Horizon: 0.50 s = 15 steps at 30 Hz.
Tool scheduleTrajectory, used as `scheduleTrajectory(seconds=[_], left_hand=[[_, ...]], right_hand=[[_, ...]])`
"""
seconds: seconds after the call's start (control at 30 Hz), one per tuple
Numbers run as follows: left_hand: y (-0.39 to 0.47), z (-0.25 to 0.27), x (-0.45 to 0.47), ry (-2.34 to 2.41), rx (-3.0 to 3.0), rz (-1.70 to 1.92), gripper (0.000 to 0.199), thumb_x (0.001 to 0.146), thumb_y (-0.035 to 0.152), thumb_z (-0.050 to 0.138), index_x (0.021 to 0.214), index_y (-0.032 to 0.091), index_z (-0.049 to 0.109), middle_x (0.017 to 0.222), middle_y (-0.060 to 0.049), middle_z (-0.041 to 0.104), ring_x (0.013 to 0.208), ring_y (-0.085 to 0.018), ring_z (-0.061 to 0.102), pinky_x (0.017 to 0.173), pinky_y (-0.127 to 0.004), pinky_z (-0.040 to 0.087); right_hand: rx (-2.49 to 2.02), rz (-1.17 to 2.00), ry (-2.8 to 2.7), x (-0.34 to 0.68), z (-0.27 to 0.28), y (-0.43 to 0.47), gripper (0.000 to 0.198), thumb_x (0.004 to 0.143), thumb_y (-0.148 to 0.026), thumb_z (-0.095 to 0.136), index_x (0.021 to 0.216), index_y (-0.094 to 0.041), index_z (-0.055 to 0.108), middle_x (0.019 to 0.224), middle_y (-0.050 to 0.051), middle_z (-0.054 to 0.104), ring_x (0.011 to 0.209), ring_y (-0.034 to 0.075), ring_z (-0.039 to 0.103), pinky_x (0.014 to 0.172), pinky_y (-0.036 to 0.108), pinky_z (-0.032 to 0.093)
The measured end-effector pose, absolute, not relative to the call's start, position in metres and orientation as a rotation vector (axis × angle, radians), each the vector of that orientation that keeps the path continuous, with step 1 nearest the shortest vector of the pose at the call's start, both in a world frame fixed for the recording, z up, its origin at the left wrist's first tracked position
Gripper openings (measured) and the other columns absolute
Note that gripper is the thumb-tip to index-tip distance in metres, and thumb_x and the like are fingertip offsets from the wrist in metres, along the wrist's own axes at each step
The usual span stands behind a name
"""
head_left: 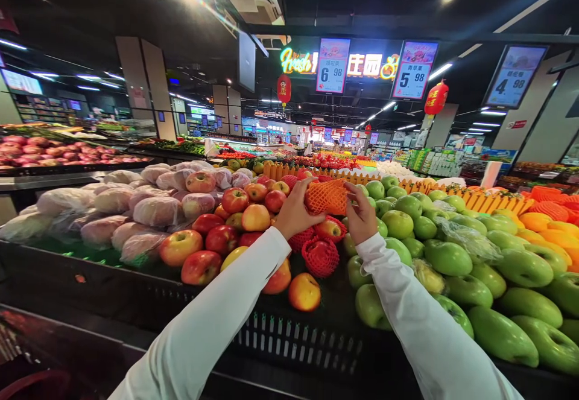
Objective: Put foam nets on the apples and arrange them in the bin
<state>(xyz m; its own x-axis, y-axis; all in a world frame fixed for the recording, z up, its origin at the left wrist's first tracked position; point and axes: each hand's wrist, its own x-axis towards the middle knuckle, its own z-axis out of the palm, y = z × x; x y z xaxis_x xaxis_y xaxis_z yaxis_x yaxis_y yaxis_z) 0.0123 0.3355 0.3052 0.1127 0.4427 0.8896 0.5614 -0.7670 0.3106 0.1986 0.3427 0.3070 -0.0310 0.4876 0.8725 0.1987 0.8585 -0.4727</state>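
Observation:
An orange foam fruit net [332, 196] is held up between my two hands, over the red apples. My left hand [295, 210] grips its left side, thumb below and fingers above. At its right end, the fingers of my right hand [360, 213] are closed on the edge. Whether a fruit sits inside the net I cannot tell. Just below lies an apple in a red foam net [320, 256], with another netted apple [331, 228] behind it. Bare red-yellow apples [256, 217] are heaped left of my left hand, and one loose apple [304, 292] rests at the front.
Green apples [447, 258] fill the right side, near my right sleeve. Plastic-wrapped fruit [158, 212] is piled at left. A black slotted crate edge [298, 339] runs along the front. Orange fruit [549, 237] lies far right, and price screens [333, 66] hang overhead.

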Motion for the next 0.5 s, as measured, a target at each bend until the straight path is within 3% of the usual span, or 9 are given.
scheduleTrajectory(seconds=[0.23,0.33,0.5], left_hand=[[0.337,0.301,0.012,-1.015,-2.407,-1.734,0.089,0.064,0.028,0.082,0.141,0.022,0.037,0.134,-0.014,0.058,0.121,-0.029,0.06,0.104,-0.046,0.049],[0.335,0.302,0.011,-0.909,-2.499,-1.675,0.085,0.065,0.024,0.079,0.141,0.023,0.04,0.143,-0.013,0.054,0.131,-0.03,0.055,0.107,-0.045,0.048],[0.335,0.304,0.01,-0.811,-2.523,-1.582,0.077,0.067,0.016,0.075,0.139,0.022,0.049,0.141,-0.011,0.058,0.133,-0.029,0.054,0.116,-0.048,0.041]], right_hand=[[-0.599,0.402,-1.717,0.196,0.305,0.339,0.057,0.079,-0.027,0.055,0.135,-0.023,0.053,0.139,0.01,0.058,0.109,0.024,0.062,0.079,0.037,0.058],[-0.58,0.436,-1.779,0.197,0.306,0.337,0.053,0.08,-0.028,0.055,0.133,-0.022,0.054,0.139,0.012,0.057,0.109,0.024,0.062,0.08,0.038,0.058],[-0.511,0.413,-1.874,0.197,0.307,0.334,0.056,0.078,-0.024,0.059,0.133,-0.025,0.054,0.142,0.01,0.054,0.122,0.027,0.056,0.084,0.039,0.059]])
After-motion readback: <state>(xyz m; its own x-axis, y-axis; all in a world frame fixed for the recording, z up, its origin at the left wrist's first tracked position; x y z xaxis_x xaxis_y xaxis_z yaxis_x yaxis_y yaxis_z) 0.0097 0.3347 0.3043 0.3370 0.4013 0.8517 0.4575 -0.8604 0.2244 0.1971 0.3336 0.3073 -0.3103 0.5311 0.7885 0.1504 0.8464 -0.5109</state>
